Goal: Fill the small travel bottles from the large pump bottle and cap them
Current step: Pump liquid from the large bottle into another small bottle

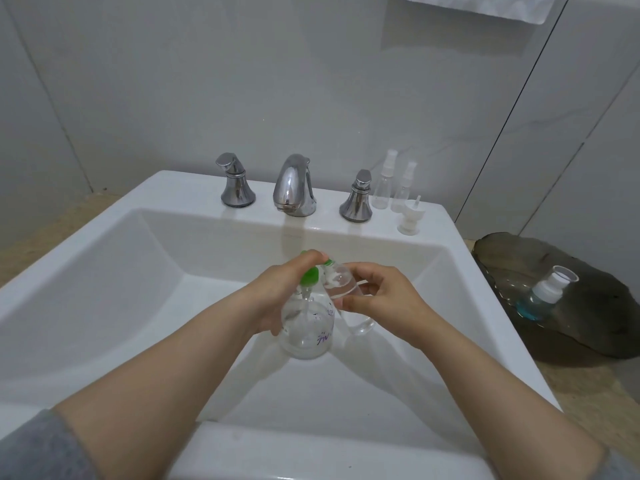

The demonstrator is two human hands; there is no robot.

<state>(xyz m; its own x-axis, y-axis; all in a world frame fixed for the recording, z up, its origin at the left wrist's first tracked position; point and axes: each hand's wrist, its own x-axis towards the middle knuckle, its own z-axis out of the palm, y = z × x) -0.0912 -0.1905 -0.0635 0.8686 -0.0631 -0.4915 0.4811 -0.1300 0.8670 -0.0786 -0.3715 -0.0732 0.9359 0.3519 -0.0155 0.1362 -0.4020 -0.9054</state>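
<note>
Over the sink, the left hand is gripping and pressing the pump bottle, the right hand pinching the travel bottle at its nozzle; slow, aligned strokes should be avoiding spills.

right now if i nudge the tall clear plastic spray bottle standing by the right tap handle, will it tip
The tall clear plastic spray bottle looks empty, so probably light. Slim with a narrow base, it could topple into the shorter clear spray bottle beside it. The glossy white sink ledge may let it slide.
</note>
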